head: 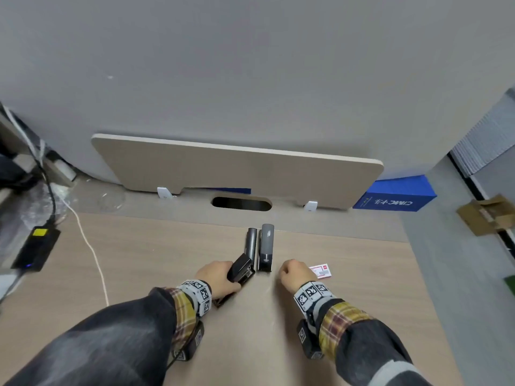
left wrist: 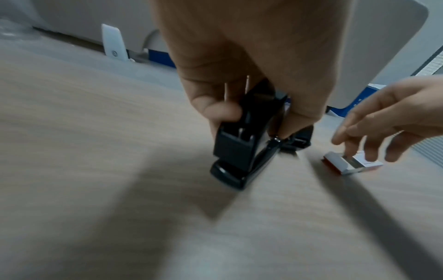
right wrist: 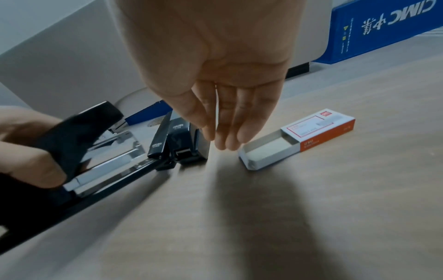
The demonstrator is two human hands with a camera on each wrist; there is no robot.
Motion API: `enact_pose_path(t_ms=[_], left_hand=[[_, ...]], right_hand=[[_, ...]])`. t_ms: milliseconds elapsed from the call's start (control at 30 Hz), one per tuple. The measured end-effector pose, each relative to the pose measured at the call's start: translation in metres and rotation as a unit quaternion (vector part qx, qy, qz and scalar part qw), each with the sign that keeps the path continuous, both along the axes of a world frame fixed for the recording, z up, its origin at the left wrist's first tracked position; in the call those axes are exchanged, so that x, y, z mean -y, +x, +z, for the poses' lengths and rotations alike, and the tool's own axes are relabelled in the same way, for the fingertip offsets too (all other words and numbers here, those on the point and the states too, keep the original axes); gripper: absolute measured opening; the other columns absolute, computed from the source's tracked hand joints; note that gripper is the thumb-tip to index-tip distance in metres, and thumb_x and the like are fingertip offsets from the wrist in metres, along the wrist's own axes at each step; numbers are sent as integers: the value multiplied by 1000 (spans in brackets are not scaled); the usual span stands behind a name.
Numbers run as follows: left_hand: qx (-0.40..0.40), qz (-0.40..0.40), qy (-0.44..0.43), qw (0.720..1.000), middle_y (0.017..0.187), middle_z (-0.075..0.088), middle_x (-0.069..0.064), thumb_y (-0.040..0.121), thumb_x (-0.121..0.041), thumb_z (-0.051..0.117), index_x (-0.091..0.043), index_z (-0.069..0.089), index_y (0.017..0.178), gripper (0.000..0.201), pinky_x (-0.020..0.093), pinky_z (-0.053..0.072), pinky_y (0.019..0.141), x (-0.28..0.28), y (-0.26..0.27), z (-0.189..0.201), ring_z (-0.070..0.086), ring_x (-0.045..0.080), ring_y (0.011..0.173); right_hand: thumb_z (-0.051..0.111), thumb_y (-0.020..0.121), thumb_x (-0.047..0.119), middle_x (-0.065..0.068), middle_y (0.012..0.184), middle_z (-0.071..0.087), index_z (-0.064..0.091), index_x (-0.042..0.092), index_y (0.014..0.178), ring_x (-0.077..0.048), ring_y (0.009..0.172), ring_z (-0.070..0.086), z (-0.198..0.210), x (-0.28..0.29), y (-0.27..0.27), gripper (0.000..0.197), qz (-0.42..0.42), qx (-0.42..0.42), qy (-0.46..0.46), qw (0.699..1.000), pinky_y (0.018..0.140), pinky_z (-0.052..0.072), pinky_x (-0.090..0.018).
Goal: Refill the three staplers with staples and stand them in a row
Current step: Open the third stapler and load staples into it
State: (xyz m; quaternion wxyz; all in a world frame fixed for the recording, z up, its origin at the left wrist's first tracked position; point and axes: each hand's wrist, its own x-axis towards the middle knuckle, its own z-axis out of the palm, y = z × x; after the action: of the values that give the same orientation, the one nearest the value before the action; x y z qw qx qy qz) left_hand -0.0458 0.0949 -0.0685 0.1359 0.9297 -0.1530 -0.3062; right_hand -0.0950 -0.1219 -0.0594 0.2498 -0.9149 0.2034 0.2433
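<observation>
Two dark staplers lie shut side by side on the desk, a slim one (head: 250, 243) and a wider grey-topped one (head: 266, 247). Just in front of them my left hand (head: 220, 274) grips a third black stapler (head: 242, 271) by its raised lid, and the metal magazine (right wrist: 112, 157) lies bare. My right hand (right wrist: 225, 140) hovers with straight fingers, holding nothing, between the wider stapler (right wrist: 189, 140) and a red and white staple box (right wrist: 299, 138). The box's tray is slid partly out. In the left wrist view the fingertips (left wrist: 347, 147) reach down at the box (left wrist: 352, 164).
A beige divider panel (head: 237, 168) stands along the desk's far edge behind a cable slot (head: 242, 203). A blue box (head: 395, 197) sits at the back right. A black power adapter (head: 36, 252) and a white cable (head: 92, 249) lie at the left.
</observation>
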Motion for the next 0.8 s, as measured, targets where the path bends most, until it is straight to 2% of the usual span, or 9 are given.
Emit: enact_pose_path(t_ms=[233,400,500,567,633,733,800], left_hand=[[53,56,-21,997,92,69,-1,67,-51,56,-26,60,95,38,28,49,67,-24,31,9,64,23,85],[71,80,0,994,91,67,3,72,-48,56,-22,58,93,33,30,46,68,-28,51,4,62,28,83],[79,68,4,995,87,67,1,71,-49,54,-24,57,89,31,31,49,69,-32,65,0,61,26,80],[89,73,4,993,86,66,1,70,-48,54,-23,56,87,30,31,49,69,-33,75,-3,62,27,81],[99,98,-8,990,86,66,1,72,-46,56,-23,55,88,28,30,47,67,-34,82,-3,62,27,82],[101,129,-24,986,87,66,2,73,-45,57,-23,54,89,28,30,44,66,-35,92,-8,63,28,83],[98,136,-25,986,88,65,3,73,-44,58,-21,51,87,27,31,43,66,-34,97,-13,62,29,84]], right_hand=[[43,83,26,-7,87,73,65,16,88,-26,84,68,-2,3,21,24,-48,8,-47,998,75,52,-29],[43,84,25,-6,91,72,65,17,90,-28,89,67,-6,5,27,24,-44,10,-53,998,75,50,-30],[46,87,23,-2,104,65,62,19,100,-26,95,63,1,-3,37,21,-35,92,-55,994,77,48,-31],[49,87,21,-1,108,58,58,19,105,-24,98,57,6,-13,51,21,1,180,-77,981,77,47,-33],[52,84,17,-3,105,55,57,17,107,-25,97,52,12,-24,69,24,88,222,-115,964,75,46,-36],[53,78,9,-5,107,56,55,17,114,-28,97,52,13,-47,102,37,211,197,-154,945,80,42,-38],[52,79,10,-8,108,61,54,16,114,-31,100,54,11,-65,123,35,241,143,-176,944,84,38,-39]])
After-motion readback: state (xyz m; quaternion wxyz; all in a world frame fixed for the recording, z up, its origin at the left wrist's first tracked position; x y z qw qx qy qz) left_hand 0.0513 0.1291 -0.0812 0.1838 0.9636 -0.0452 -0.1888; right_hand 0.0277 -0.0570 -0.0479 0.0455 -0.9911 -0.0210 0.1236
